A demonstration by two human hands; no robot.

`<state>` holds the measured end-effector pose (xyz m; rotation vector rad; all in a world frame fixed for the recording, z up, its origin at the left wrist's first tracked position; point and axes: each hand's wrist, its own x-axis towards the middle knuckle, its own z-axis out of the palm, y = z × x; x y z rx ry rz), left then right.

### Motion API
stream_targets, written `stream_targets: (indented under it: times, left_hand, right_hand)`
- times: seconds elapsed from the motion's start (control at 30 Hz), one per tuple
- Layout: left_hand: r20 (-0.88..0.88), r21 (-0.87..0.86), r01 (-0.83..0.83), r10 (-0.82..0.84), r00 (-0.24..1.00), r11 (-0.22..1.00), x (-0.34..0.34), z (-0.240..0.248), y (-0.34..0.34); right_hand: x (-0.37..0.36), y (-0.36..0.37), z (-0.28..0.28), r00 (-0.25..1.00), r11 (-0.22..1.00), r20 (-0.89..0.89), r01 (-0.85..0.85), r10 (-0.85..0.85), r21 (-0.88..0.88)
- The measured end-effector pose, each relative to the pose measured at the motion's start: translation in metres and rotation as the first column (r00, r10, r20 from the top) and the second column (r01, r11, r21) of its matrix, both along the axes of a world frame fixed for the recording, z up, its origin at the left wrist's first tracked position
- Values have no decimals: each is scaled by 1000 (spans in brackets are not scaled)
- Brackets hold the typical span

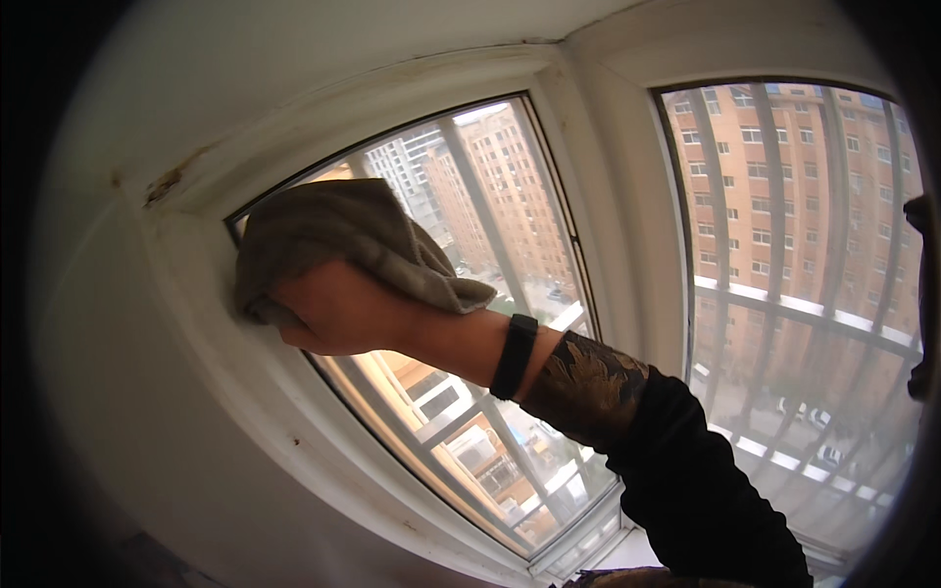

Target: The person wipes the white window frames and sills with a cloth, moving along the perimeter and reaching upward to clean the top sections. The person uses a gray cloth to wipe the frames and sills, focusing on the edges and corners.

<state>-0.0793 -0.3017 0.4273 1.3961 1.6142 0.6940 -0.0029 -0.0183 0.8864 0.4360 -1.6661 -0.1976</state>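
Note:
My right hand (338,309) reaches across to the upper left corner of the left window, its fingers closed on a grey-brown cloth (338,220). The cloth is bunched over the fingers and lies against the window frame (206,255) and the glass beside it. One loose corner of it hangs back over my wrist. A black wristband (515,358) sits below the hand, and the dark sleeve (686,480) runs down to the lower right. Most of the fingertips are hidden by the cloth. My left hand is out of view.
A second window (794,294) stands at right, past a white corner post (627,216). Bars run outside both panes, with tall buildings beyond. Brown damage marks the wall (176,181) at upper left. A dark object (916,294), unclear in kind, shows at the right edge.

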Motion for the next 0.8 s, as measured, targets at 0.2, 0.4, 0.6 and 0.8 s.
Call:
stream_targets:
  times: [0.2,0.4,0.6,0.8]
  left_hand:
    - [122,-73,-69,77,989,995,-7,-35,11]
    - [437,-245,-125,225,871,961,-9,-62,13]
    - [136,-189,-39,66,988,981,-19,-84,19]
    - [226,-118,71,-42,973,991,-51,-150,28]
  right_hand:
    - [49,76,7,967,968,-60,250,-248,24]
    - [100,145,-5,847,837,-153,448,-510,-313]
    - [143,169,10,745,671,-95,529,-660,-519]
    - [149,191,36,373,513,-397,787,-839,-344]
